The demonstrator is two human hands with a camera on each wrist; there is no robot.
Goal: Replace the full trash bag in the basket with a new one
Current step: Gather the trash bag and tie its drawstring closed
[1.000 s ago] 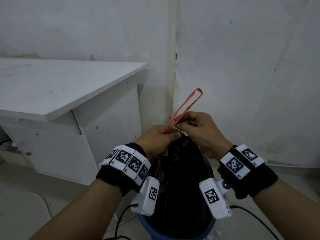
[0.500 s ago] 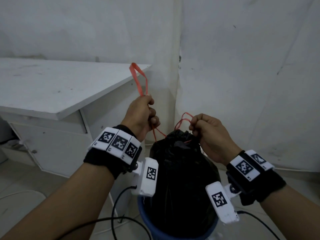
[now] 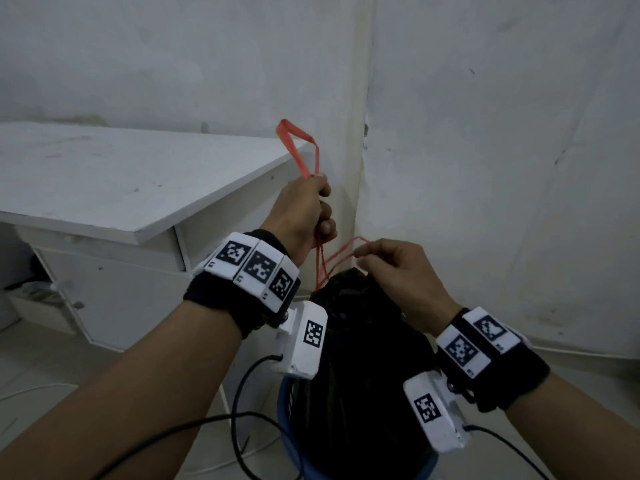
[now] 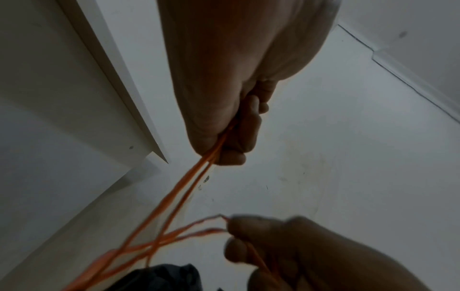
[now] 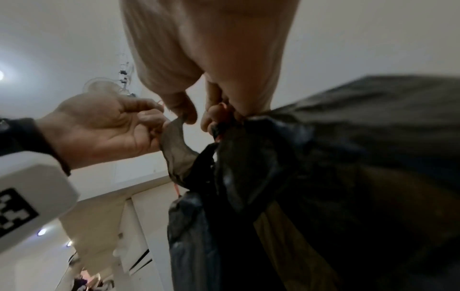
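Basket [image 3: 284, 407], blue and round, holds a full black trash bag [image 3: 360, 368] of glossy, crumpled plastic, cinched at its neck. Right hand [image 3: 398, 271] pinches one thin orange drawstring loop [image 3: 346, 249] just above it; left hand [image 3: 304, 213], higher, fists the other flat loop [image 3: 298, 143]. White desk [image 3: 121, 178] stands behind.

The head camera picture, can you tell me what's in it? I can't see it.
Two hands pull orange strings at the gathered top of a full black trash bag that sits in a blue basket. The left hand is raised, gripping one string loop, while the right hand pinches another loop lower down. A white desk stands at the left.
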